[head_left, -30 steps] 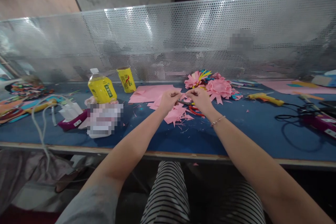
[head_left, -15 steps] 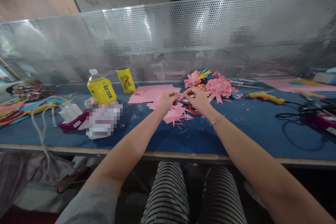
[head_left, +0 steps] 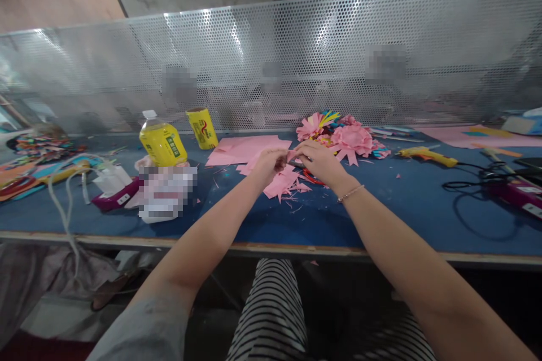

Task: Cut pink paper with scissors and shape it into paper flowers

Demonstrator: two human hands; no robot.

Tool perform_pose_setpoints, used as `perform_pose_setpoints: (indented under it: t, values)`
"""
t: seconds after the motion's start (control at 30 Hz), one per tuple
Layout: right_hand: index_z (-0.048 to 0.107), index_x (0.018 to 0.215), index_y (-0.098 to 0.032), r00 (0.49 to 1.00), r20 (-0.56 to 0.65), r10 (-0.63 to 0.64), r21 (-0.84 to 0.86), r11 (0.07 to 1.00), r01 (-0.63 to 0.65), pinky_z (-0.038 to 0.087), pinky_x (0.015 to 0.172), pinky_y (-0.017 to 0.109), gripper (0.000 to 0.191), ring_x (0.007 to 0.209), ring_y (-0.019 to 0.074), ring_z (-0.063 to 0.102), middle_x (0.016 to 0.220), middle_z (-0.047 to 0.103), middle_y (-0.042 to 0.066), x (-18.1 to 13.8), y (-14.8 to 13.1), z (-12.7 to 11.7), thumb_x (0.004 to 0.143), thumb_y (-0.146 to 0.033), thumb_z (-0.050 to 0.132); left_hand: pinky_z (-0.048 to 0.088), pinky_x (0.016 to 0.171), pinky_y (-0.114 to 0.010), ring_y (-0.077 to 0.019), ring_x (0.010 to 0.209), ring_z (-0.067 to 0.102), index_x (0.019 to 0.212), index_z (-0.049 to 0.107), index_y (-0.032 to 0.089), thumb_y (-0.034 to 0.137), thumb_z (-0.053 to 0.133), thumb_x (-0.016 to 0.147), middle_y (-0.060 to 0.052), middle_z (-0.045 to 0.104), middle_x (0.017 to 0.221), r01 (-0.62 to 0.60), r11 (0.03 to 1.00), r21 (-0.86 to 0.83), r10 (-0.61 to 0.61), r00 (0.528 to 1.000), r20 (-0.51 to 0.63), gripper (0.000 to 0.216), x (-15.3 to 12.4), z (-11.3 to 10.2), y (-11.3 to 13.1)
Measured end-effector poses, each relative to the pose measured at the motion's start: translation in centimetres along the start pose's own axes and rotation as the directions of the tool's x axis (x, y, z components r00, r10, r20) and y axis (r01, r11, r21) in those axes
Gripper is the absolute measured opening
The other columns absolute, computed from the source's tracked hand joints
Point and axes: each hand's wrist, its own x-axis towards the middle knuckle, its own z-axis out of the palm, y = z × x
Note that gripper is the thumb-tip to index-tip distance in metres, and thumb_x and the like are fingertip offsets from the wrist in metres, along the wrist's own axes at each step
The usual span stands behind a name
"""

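Pink paper piece (head_left: 291, 155) is sitting mid-frame, raised between both hands above the tabletop (head_left: 334, 223). Left hand (head_left: 270, 164) is pinching one side, its grip closed on the paper; right hand (head_left: 318, 162) is gripping the other side, fingers laid fairly straight, thumb mostly hiding. Paper is looking thin and small: probably weighing almost nothing, flexing softly, creasing or tearing if pulled hard, not seeming slippery. Fingertip pinches at opposite edges are probably suiting it best, pressing lightly. Red-handled tool (head_left: 312, 177), maybe scissors, is lying partly hidden under the right hand. Pink scraps (head_left: 280, 185) are littering the centre below; pink sheets (head_left: 243, 150) are lying left of centre. Pink paper flowers (head_left: 352, 141) are piling right of centre. Yellow can (head_left: 202, 129) and yellow bottle (head_left: 164, 145) are standing at centre-left; glue gun (head_left: 434, 157) is lying at right.
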Motion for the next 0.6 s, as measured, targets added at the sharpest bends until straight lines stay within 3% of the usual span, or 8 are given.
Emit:
perform_pose_setpoints:
  t: [0.27, 0.6]
  values:
    - [0.062, 0.085, -0.019, 0.997, 0.071, -0.005, -0.043, 0.999, 0.008, 0.042, 0.084, 0.035, 0.024, 0.091, 0.0177, 0.050, 0.090, 0.056, 0.007, -0.13, -0.02, -0.03, 0.079, -0.009, 0.041, 0.022, 0.040, -0.020, -0.0031, 0.039, 0.032, 0.048, 0.053, 0.014, 0.010, 0.051, 0.061, 0.004, 0.041, 0.042, 0.135, 0.989, -0.054, -0.137, 0.990, -0.035, 0.014, -0.21, 0.40, 0.50]
    - [0.062, 0.079, -0.017, 0.995, 0.094, -0.022, -0.059, 0.998, 0.027, 0.045, 0.081, 0.035, 0.023, 0.088, 0.0177, 0.050, 0.086, 0.056, 0.007, -0.05, 0.00, 0.20, 0.079, -0.009, 0.041, 0.034, 0.049, -0.019, -0.0041, 0.047, 0.046, 0.054, 0.060, 0.011, 0.009, 0.054, 0.061, -0.001, 0.055, 0.052, 0.146, 0.985, -0.088, -0.145, 0.989, 0.020, 0.009, 0.56, -0.30, -0.07]
